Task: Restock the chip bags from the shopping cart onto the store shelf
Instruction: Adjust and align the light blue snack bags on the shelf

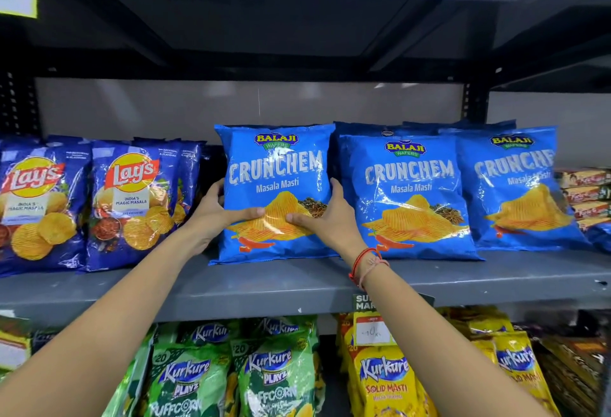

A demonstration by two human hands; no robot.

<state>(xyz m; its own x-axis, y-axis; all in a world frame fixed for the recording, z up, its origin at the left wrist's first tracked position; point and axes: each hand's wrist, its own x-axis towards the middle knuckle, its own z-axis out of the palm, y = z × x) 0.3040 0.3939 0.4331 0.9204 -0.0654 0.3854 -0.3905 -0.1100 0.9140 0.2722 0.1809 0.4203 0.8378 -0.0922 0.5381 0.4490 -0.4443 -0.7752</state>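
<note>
1. My left grip point(215, 211) clasps the left edge of the blue Crunchem bag point(277, 165), thumb pressed across the front over the printed chips, fingers wrapped behind the bag.
2. My right grip point(325, 218) mirrors it on the right edge, thumb on the front, fingers out of sight behind; a red thread bracelet point(362, 263) sits on that wrist.
3. The two thumbs point toward each other and lie close, with a narrow gap between their tips.
4. The bag stands upright with its bottom seam resting on the grey shelf point(297, 284), label facing me.
5. Just to its right stand two more Crunchem bags point(410, 191), the nearer one touching or nearly touching my right grip.
6. To the left, across a dark gap, stand dark blue Lay's bags point(132, 205), leaning back slightly.
7. On the shelf below I see green Kurkure bags point(264, 373) and yellow Kurkure bags point(386, 380), with a price tag point(372, 332) hanging from the shelf lip.
</note>
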